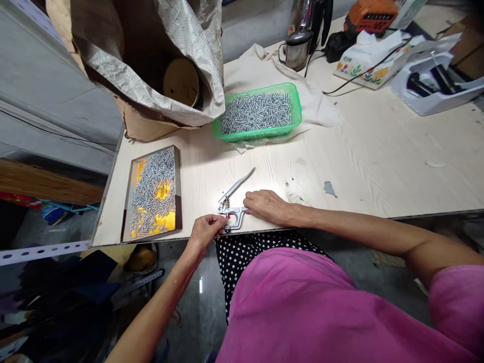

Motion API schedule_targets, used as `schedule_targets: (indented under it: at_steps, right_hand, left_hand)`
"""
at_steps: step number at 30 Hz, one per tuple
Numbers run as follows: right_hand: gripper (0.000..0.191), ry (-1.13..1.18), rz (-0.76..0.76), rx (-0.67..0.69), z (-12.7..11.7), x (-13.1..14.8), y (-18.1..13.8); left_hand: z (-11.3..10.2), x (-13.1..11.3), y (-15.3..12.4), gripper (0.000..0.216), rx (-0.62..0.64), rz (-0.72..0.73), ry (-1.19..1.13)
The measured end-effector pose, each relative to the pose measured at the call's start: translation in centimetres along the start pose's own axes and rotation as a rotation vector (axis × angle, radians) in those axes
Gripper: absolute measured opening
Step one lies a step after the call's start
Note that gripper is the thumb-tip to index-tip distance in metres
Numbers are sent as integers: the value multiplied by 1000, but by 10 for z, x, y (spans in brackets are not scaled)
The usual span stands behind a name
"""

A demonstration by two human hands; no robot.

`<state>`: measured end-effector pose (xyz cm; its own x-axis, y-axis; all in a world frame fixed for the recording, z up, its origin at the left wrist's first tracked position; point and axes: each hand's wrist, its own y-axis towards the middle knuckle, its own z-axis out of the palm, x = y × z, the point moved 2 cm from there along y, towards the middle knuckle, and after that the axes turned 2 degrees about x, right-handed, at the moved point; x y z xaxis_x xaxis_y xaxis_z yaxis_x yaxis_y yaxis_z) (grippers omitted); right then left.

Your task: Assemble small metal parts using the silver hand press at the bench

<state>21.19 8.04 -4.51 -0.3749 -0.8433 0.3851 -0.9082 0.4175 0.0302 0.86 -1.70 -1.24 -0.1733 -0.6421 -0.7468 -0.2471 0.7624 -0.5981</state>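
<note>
Grey snap-fastener pliers [238,214] lie at the table's front edge, their upper handle raised away from the lower one and a coil spring between. A small red piece shows in the jaw. At the end of the lower handle, my right hand [266,205] is closed on the pliers. My left hand [207,229] pinches its fingertips together right beside the jaw; whatever is between them is too small to name. To the left, a shallow tray [177,174] with a yellow bottom holds many small silvery metal parts [155,176].
Behind the pliers stands a green plastic basket [298,108] heaped with similar small metal parts. A large woven sack [212,65] gapes open at the back left. Further right are a metal mug [297,53], a tissue pack [372,63], a white holder [412,103] and an orange battery [370,17].
</note>
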Motion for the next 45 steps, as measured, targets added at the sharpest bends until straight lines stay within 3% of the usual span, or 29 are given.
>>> schedule_targets:
  at_steps: [10,19,21,23,26,30,36,39,42,45]
  right_hand:
    - [16,28,21,4,-2,0,0]
    - [17,35,25,21,0,-1,-2]
    - [36,17,-15,-49,-7,-6,-4]
    - [71,-15,-24,-109,-15,-14,-4]
    - [106,-64,-18,-71,-22,-28,3]
    - [104,-82,-32,34,-25,-35,12]
    - [91,-78,-14,28,-25,-27,10]
    - [84,-82,-17,9,-23,-24,6]
    - [77,-82,-16,1,-21,-20,4]
    - [78,-76,8,7,-22,-17,2]
  left_hand:
    - [-1,-9,7,33,46,-80,145]
    - [-3,-12,8,38,125,-148,236]
    - [-2,-11,7,40,113,-143,210]
    - [-2,-8,5,42,96,-138,188]
    - [-1,-6,4,43,77,-130,175]
    - [0,-6,3,44,77,-123,160]
    - [-3,-2,3,45,80,-123,199]
    - [-4,2,-2,36,-18,28,424]
    - [5,-4,-6,23,-169,423,721]
    - [22,-14,0,32,-150,723,922]
